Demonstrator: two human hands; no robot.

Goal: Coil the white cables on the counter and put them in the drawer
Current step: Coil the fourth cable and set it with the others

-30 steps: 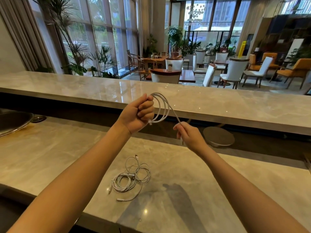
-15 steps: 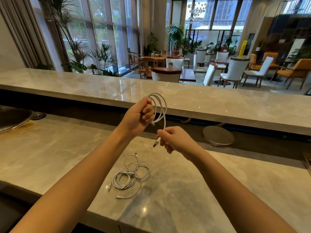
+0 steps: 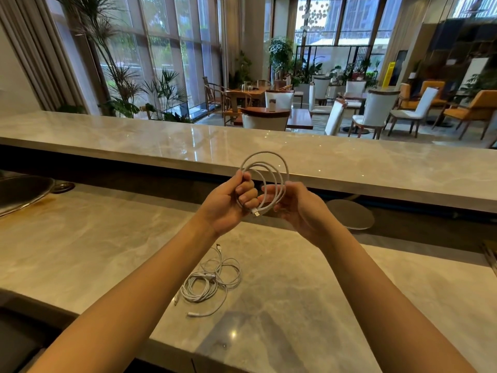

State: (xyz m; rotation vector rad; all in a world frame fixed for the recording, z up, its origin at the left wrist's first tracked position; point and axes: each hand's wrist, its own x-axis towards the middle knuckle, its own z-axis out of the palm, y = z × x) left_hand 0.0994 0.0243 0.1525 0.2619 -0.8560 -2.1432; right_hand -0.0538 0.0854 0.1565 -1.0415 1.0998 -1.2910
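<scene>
white braided cable, wound into a round coil of several loops, is held up in the air between both hands, above the near beige marble counter and in front of the raised marble bar ledge. the left hand is clenched round the left side of the coil, thumb on top and fingers curled over the bundled strands. the right hand grasps the lower right part of the same coil, its fingers curled in around the loops. a small white plug end pokes out at the bottom of the coil, between the two hands. the top of the coil stands free above the knuckles.

down on the near counter, beneath the forearms, lies a loose tangle of thin white cables, partly looped, with one plug end trailing toward the counter's front edge. it touches neither hand.

at the far left sits a dark round metal basin. a flat round grey disc shows to the right of the right hand, in the gap below the ledge. beyond the ledge is a lounge with white chairs, orange armchairs, wooden tables, potted plants and tall windows.
</scene>
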